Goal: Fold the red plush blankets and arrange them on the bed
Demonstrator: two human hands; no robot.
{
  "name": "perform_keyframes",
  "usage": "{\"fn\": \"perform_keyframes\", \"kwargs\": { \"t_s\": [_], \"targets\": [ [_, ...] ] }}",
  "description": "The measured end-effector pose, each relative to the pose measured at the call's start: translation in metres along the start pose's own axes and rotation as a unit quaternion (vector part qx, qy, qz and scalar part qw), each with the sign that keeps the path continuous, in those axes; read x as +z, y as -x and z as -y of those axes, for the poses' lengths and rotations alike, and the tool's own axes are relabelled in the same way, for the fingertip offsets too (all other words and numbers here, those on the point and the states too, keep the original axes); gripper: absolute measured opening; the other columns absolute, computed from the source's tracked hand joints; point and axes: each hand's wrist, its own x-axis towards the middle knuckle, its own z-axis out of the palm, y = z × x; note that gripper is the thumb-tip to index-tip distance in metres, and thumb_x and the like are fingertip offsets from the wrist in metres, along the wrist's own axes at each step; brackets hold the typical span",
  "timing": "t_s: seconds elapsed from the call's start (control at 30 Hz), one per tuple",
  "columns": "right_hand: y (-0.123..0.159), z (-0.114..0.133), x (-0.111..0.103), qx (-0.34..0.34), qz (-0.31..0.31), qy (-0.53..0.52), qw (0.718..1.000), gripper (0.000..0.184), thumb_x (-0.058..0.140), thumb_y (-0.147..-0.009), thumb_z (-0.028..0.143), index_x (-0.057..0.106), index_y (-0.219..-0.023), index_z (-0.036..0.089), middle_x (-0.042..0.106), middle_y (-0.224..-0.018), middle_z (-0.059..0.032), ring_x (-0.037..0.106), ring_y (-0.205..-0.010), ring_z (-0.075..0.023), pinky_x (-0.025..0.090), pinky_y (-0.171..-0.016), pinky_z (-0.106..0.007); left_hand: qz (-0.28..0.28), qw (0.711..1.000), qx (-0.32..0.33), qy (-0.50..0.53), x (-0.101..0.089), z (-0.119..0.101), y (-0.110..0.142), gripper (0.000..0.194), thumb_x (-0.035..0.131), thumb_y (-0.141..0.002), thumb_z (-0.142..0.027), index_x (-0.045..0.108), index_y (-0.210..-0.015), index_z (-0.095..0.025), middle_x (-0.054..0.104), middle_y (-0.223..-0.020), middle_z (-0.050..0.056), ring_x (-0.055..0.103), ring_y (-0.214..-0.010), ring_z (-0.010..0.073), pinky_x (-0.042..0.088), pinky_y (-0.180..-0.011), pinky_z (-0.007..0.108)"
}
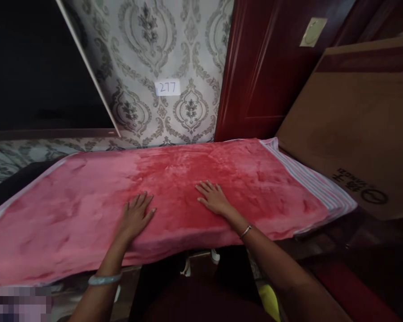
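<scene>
A pink plush blanket [97, 179] with a redder patch in its middle lies spread over a long surface against the wall. At the right end a striped edge [309, 179] of white, pink and blue shows beside it. My left hand [134, 217] rests palm down on the blanket left of the middle, fingers stretched forward. On the redder patch lies my right hand [213, 197], flat, with its fingers spread. Neither hand grips anything. A pale bangle [104, 280] is on my left wrist and a thin bracelet [246, 230] on my right.
A large dark screen [43, 67] stands behind the blanket on the left. Patterned wallpaper [151, 58] carries a white label [168, 87] reading 277. To the right are a dark red door [258, 67] and a big cardboard box [366, 120] close to the blanket's end.
</scene>
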Motion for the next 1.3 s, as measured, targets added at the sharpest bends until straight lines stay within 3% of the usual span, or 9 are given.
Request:
{"fn": "perform_keyframes", "kwargs": {
  "t_s": [0.17,0.3,0.43,0.57,0.7,0.87,1.0,1.2,1.3],
  "targets": [
    [0.032,-0.084,-0.017,0.146,-0.01,0.042,0.988,0.058,0.032,-0.105,0.05,0.033,-0.16,0.032,0.023,-0.169,-0.0028,0.018,-0.155,-0.0288,0.021,-0.122,-0.057,-0.016,1.0,0.004,-0.006,0.006,0.006,-0.007,0.06,0.039,-0.1,-0.04,0.043,-0.156,-0.02,0.031,-0.166,0.012,0.027,-0.155,0.0328,0.024,-0.122,0.06],
    [0.072,-0.15,-0.04,0.297,-0.02,0.064,0.952,0.056,0.029,-0.106,0.046,0.034,-0.16,0.031,0.022,-0.169,-0.0053,0.021,-0.154,-0.0306,0.024,-0.12,-0.059,-0.027,1.0,0.012,-0.009,0.009,0.009,-0.01,0.062,0.034,-0.099,-0.042,0.044,-0.156,-0.019,0.032,-0.166,0.011,0.028,-0.154,0.0335,0.024,-0.122,0.06],
    [0.109,-0.192,-0.059,0.397,-0.055,0.066,0.914,0.057,0.024,-0.106,0.041,0.033,-0.16,0.025,0.025,-0.168,-0.0139,0.022,-0.152,-0.0368,0.027,-0.114,-0.068,-0.027,1.0,0.016,0.0,0.012,0.014,-0.01,0.064,0.031,-0.098,-0.042,0.045,-0.155,-0.016,0.033,-0.166,0.012,0.028,-0.154,0.0341,0.024,-0.121,0.062],
    [0.107,-0.192,-0.065,0.422,-0.08,0.057,0.901,0.059,0.023,-0.106,0.039,0.033,-0.16,0.018,0.027,-0.164,-0.0227,0.023,-0.151,-0.0425,0.03,-0.108,-0.073,-0.036,0.999,-0.006,0.018,0.01,0.011,-0.02,0.063,0.03,-0.098,-0.04,0.05,-0.151,-0.015,0.039,-0.163,0.014,0.032,-0.152,0.0336,0.029,-0.119,0.061],
    [0.064,-0.149,-0.055,0.301,-0.082,0.045,0.949,0.059,0.031,-0.105,0.043,0.029,-0.162,0.025,0.022,-0.169,-0.0131,0.018,-0.154,-0.033,0.026,-0.117,-0.061,-0.03,0.998,0.029,0.039,-0.004,-0.016,-0.046,0.064,0.03,-0.098,-0.04,0.048,-0.152,-0.01,0.04,-0.162,0.016,0.033,-0.152,0.0296,0.029,-0.122,0.053],
    [0.018,-0.11,-0.041,0.179,-0.062,0.03,0.982,0.059,0.038,-0.104,0.049,0.03,-0.161,0.035,0.019,-0.17,-0.0028,0.017,-0.156,-0.0264,0.019,-0.123,-0.053,-0.028,0.997,0.064,0.02,-0.015,-0.055,-0.076,0.063,0.032,-0.098,-0.038,0.042,-0.155,-0.012,0.035,-0.164,0.018,0.027,-0.154,0.0346,0.021,-0.121,0.064],
    [0.026,-0.144,-0.047,0.211,-0.062,0.031,0.975,0.058,0.036,-0.105,0.048,0.032,-0.161,0.032,0.021,-0.169,-0.0041,0.02,-0.155,-0.0276,0.02,-0.122,-0.054,-0.034,0.999,0.022,-0.021,-0.004,-0.062,-0.084,0.062,0.031,-0.099,-0.036,0.042,-0.156,-0.013,0.036,-0.163,0.019,0.028,-0.153,0.0372,0.02,-0.119,0.069],
    [0.101,-0.24,-0.076,0.386,-0.071,0.04,0.919,0.057,0.032,-0.106,0.04,0.035,-0.16,0.022,0.026,-0.167,-0.011,0.024,-0.153,-0.0319,0.023,-0.12,-0.057,-0.037,0.998,0.026,-0.042,0.003,-0.061,-0.084,0.062,0.026,-0.102,-0.037,0.04,-0.157,-0.014,0.033,-0.165,0.018,0.03,-0.152,0.0368,0.024,-0.118,0.066],
    [0.133,-0.265,-0.086,0.466,-0.073,0.036,0.881,0.057,0.029,-0.106,0.04,0.038,-0.159,0.019,0.029,-0.166,-0.0158,0.027,-0.15,-0.0398,0.029,-0.114,-0.067,-0.037,0.998,0.021,-0.046,0.001,-0.063,-0.085,0.062,0.026,-0.102,-0.037,0.04,-0.157,-0.013,0.033,-0.165,0.018,0.029,-0.153,0.0369,0.024,-0.118,0.066]
  ]
}}
